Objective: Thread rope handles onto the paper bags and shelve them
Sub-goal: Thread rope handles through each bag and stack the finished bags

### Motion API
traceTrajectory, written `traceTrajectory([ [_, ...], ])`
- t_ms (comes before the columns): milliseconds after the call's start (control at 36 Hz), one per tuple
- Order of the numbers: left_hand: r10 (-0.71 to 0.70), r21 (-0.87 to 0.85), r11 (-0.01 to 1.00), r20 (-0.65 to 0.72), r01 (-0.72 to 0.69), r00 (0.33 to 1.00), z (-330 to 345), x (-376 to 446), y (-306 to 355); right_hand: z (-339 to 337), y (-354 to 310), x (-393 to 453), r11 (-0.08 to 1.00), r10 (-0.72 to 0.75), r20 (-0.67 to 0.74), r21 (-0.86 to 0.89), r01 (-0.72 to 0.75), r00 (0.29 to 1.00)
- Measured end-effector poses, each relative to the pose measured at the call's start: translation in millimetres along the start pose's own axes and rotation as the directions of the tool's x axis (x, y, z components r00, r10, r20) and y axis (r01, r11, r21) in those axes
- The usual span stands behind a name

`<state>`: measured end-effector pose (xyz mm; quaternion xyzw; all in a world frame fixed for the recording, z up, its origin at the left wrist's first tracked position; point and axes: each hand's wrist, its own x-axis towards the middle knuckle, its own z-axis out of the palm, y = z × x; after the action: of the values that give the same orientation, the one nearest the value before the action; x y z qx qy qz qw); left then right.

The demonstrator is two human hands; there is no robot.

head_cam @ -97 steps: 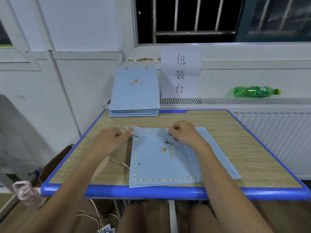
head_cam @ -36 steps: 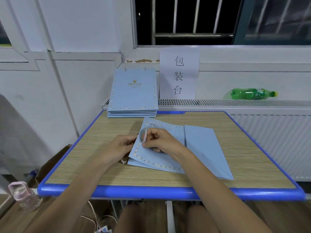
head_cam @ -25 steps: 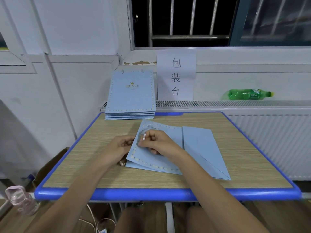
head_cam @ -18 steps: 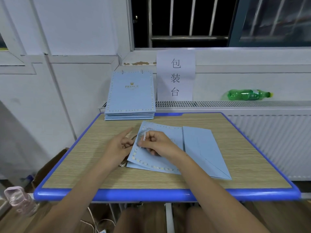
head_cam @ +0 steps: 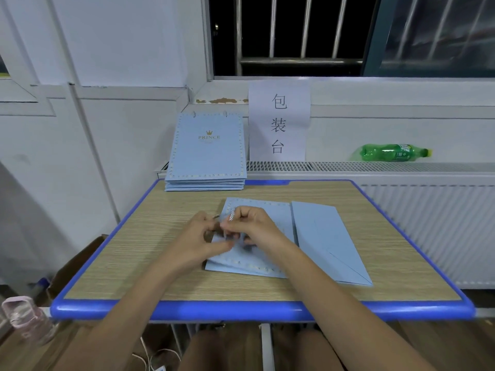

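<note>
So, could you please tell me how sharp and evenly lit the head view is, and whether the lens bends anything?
Head view: even indoor light, black window; wide-angle lens bows the desk edge; the hands are slightly blurred over the paper bag, while the bag stack stays crisp.

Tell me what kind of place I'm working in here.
Probably a small packing station: a blue-rimmed desk below a barred window, a stack of flat paper bags, and a paper sign taped to the wall.
</note>
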<state>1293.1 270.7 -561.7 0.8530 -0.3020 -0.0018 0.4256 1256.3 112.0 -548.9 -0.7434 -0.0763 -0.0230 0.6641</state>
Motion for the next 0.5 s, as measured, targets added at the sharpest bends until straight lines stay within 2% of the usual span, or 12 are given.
traceTrajectory([
  [83,-0.024,0.041,0.999,-0.021,0.025,0.999,6,2,-1,11,7,-1,0.961,-0.094,0.027,-0.259,0.097,0.995],
  [167,-0.047,0.071,0.996,-0.116,0.055,0.992,8,8,3,13,7,-2,0.949,-0.167,-0.072,-0.282,0.141,0.983],
  [222,-0.059,0.096,0.993,-0.11,0.069,0.992,10,13,2,12,7,-2,0.945,-0.189,-0.13,-0.295,0.144,0.973],
  [361,-0.037,0.098,0.994,-0.092,0.046,0.995,4,17,-1,15,18,-3,0.828,-0.282,-0.068,-0.521,0.207,0.957],
  [444,-0.081,0.24,0.961,-0.229,0.137,0.97,-7,16,-11,9,19,-2,0.835,-0.299,-0.13,-0.514,0.194,0.945],
  [500,-0.099,0.422,0.875,-0.323,0.237,0.941,-18,12,-20,2,19,-1,0.852,-0.261,-0.176,-0.504,0.141,0.949],
])
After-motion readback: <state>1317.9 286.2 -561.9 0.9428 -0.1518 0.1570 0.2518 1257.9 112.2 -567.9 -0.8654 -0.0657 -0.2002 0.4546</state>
